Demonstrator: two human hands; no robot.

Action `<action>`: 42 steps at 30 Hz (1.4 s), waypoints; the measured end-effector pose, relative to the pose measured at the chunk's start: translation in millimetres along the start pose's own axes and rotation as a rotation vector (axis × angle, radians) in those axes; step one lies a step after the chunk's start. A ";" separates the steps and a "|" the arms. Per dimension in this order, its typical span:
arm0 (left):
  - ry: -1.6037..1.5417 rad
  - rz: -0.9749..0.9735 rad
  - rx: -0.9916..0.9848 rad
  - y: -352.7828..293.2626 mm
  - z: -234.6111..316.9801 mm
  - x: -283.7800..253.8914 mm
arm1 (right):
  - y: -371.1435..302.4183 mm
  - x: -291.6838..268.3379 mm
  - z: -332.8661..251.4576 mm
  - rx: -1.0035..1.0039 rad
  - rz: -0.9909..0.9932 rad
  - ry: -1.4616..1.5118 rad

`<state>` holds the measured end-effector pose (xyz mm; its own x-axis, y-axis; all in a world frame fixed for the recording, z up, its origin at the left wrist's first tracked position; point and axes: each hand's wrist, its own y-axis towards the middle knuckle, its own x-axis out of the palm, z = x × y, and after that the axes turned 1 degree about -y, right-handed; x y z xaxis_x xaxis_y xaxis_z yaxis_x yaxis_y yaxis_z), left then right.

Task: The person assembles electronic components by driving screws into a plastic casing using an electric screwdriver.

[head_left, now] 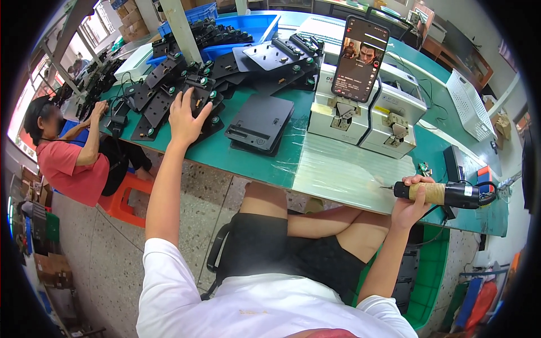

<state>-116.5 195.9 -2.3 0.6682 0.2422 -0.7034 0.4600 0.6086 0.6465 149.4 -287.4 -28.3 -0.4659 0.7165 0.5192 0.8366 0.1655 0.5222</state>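
Note:
My left hand (187, 119) reaches over a heap of black metal plates (159, 107) fitted with small round green-topped parts. Its fingers are spread, and the fingertips are at the near plates; whether they touch is hard to tell. My right hand (416, 204) is wrapped round an electric screwdriver (459, 195) with tan tape on its grip. The bit points left, just above the pale plastic-covered mat (344, 169). Between my hands, flat black panels (262, 119) lie stacked on the green table (290, 163).
Two white boxy machines (338, 127) stand beyond the mat, a phone (360, 59) propped against them. Blue bins (248, 25) are at the back. A co-worker in a red shirt (73, 172) sits at left. A green crate (437, 270) stands below the table's right side.

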 end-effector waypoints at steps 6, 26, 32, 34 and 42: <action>-0.092 0.060 0.065 3.8 3.4 -7.9 | 0.2 4.1 -4.0 -0.013 -0.029 -0.021; -0.164 0.109 0.351 26.4 118.0 -69.1 | -0.9 6.1 -0.6 0.008 -0.027 0.030; -0.308 0.018 0.585 1.5 185.6 -85.1 | -1.3 0.3 -0.4 -0.009 -0.051 0.014; -0.347 -0.028 0.660 -10.6 201.2 -90.4 | -1.7 0.2 -0.9 -0.018 -0.057 0.012; -0.464 -0.295 0.843 -76.2 238.9 -59.0 | -2.0 1.8 -1.4 -0.010 -0.058 0.011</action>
<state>-51.3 -45.3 60.5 0.5400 -0.2599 -0.8005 0.7875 -0.1798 0.5895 146.5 -287.3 -27.4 -0.5168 0.6983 0.4952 0.8050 0.1997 0.5586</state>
